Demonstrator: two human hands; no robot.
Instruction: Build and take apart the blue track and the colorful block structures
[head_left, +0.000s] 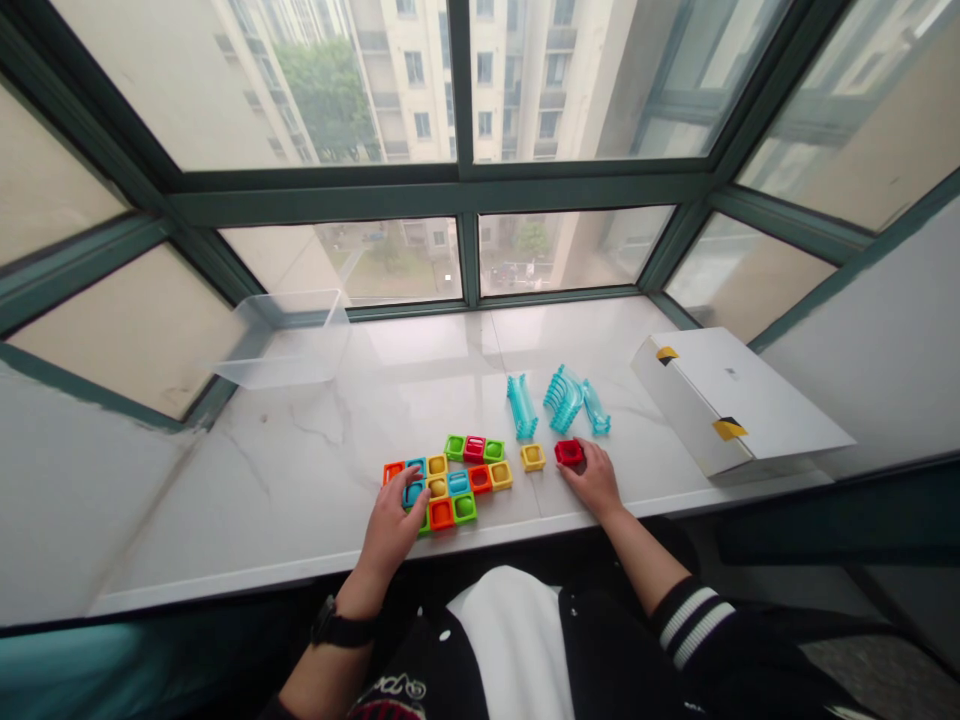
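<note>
My left hand (pixel 391 517) rests on the left part of a cluster of square toy blocks (pixel 458 483), with thumb and fingers spread around a blue block (pixel 413 494). The cluster is red, orange, yellow, green and blue, set in rows, and my fingers partly hide its left side. At the right, my right hand (pixel 594 480) is closed on a red block (pixel 568 453), held at the fingertips at the white surface. A single yellow block (pixel 532 458) lies between the cluster and the red block. A row of green and red blocks (pixel 475 448) lies along the cluster's far side.
Clear turquoise plastic track pieces, one straight (pixel 522 407) and one curved (pixel 564 398), lie beyond the blocks with a smaller piece (pixel 597 408). A transparent tub (pixel 289 372) stands back left. A white box (pixel 739 400) with yellow-black tape sits right. Windows (pixel 465 190) border the ledge.
</note>
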